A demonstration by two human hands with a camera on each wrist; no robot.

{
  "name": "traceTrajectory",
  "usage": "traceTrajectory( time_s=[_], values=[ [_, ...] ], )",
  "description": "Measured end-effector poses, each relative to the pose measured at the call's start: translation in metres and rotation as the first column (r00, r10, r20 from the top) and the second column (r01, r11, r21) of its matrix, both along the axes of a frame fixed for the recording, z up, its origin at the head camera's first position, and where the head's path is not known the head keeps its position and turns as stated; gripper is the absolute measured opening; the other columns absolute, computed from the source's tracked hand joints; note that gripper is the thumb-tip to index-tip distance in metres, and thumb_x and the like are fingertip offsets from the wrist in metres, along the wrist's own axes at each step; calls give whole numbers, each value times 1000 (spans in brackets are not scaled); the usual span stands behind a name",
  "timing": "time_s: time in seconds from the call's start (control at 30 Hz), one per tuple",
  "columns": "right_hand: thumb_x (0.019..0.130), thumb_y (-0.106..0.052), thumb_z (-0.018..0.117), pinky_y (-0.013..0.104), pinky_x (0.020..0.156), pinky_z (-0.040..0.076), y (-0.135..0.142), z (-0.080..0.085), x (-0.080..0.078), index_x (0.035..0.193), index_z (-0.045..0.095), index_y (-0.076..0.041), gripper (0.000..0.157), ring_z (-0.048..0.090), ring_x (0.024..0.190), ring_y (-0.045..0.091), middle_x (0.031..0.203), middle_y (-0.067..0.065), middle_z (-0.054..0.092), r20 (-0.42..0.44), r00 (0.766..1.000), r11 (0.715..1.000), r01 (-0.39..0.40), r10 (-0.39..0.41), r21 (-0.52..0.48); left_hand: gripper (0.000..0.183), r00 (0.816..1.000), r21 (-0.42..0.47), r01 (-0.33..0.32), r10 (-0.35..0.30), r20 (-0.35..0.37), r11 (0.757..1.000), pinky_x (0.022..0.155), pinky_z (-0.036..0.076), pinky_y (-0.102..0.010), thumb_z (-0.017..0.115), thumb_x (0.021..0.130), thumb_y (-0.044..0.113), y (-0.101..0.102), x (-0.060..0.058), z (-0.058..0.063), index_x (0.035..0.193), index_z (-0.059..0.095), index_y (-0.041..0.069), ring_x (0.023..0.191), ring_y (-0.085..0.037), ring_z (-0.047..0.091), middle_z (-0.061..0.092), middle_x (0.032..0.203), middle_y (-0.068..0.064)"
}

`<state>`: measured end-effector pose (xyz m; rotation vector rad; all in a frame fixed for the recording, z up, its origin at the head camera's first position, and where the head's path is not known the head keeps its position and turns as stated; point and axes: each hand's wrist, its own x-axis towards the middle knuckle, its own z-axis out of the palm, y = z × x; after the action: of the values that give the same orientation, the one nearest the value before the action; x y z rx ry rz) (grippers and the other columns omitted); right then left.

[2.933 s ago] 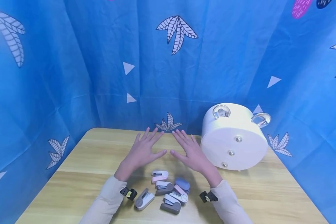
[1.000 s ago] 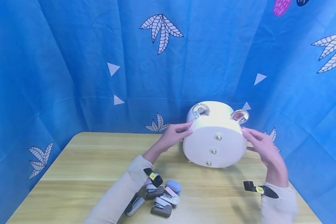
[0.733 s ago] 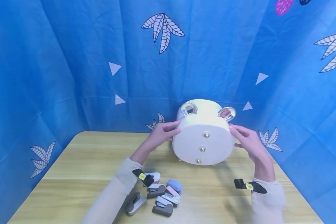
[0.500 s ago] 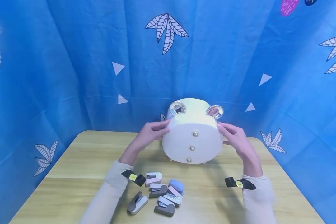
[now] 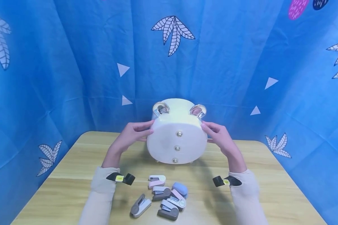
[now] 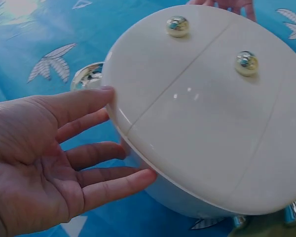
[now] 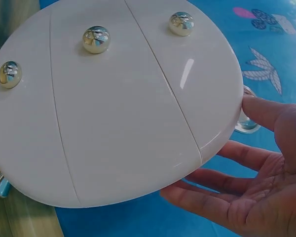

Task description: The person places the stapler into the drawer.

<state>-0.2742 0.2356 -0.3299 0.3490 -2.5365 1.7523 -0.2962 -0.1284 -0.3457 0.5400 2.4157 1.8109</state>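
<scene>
A white oval drawer box (image 5: 163,143) with gold ball knobs and two shiny ear-shaped loops stands upright at the back middle of the table. Fine seams across its front (image 6: 207,118) separate the drawers. My left hand (image 5: 128,136) holds its left side, thumb at the front rim and fingers along the side wall. On the opposite side my right hand (image 5: 220,137) holds it the same way, as the right wrist view shows with the thumb by the ear loop (image 7: 247,123). Whether its small feet touch the table, I cannot tell.
Several mini staplers lie in front of the box between my forearms: a pink-and-white one (image 5: 156,184), grey-and-white ones (image 5: 140,206), and a blue one (image 5: 180,189) against the cluster. A blue patterned curtain (image 5: 101,62) surrounds the wooden table (image 5: 73,175).
My hands, earlier spread over the table holding nothing, have taken the drawer box by both sides. It has moved left from the right side to the middle. The staplers have stayed put.
</scene>
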Motion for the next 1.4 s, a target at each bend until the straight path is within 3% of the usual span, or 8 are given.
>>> traceTrajectory(
  time_s=[0.53,0.77,0.93,1.03,1.13,1.23,1.33,1.4],
  values=[
    [103,-42,58,53,98,57,-19,-6,-8,145,56,-9,53,56,134,34,148,16,57,-14,1000,1000,14,-14,-6,56,999,18,-37,37,-12,999,93,59,-52,77,92,36,-16,-2,-5,143,61,21,131,-33,61,59,148,-9],
    [104,-41,57,51,97,58,-21,-1,-2,142,60,-7,51,61,128,35,141,18,62,-82,995,993,63,-56,96,53,985,66,-160,164,-60,985,109,50,-53,75,93,40,-6,-6,-7,140,63,17,137,-32,56,62,144,-9],
    [102,-39,62,43,91,61,-27,7,14,127,71,-7,41,69,112,28,122,15,73,-244,960,969,182,-139,164,59,979,182,-191,201,-35,965,117,42,-51,72,93,46,8,-13,-11,144,58,20,141,-25,51,59,148,-5],
    [100,-34,65,29,82,62,-33,8,27,117,75,-8,33,72,100,18,111,12,76,-324,928,972,220,-184,79,58,980,256,-185,196,-20,949,120,40,-49,70,96,40,16,-19,-11,147,55,17,143,-25,49,56,150,-7],
    [101,-25,66,22,73,61,-42,4,36,109,76,-2,26,73,85,13,99,16,77,-347,922,985,168,-172,-42,53,981,317,-179,195,-21,932,120,40,-46,68,99,31,23,-25,-11,146,55,12,142,-25,49,56,149,-10],
    [102,-17,64,27,72,63,-52,-3,39,106,74,6,26,74,76,13,90,17,77,-272,958,990,52,-87,-133,49,979,356,-172,200,-43,919,119,42,-43,68,99,24,26,-31,-10,145,56,9,140,-25,52,58,147,-11],
    [103,-18,60,27,70,63,-63,-10,37,111,71,11,32,74,73,13,86,11,78,-98,995,980,-32,13,-196,48,976,363,-172,209,-66,916,112,49,-36,68,99,21,27,-33,-11,145,57,9,136,-24,55,61,145,-12],
    [105,-22,57,28,70,63,-70,-14,33,116,68,12,38,75,74,14,86,7,78,32,997,969,-63,73,-239,48,974,372,-165,210,-85,913,105,52,-28,69,99,18,27,-33,-12,144,57,9,131,-25,58,63,142,-14]
  ],
)
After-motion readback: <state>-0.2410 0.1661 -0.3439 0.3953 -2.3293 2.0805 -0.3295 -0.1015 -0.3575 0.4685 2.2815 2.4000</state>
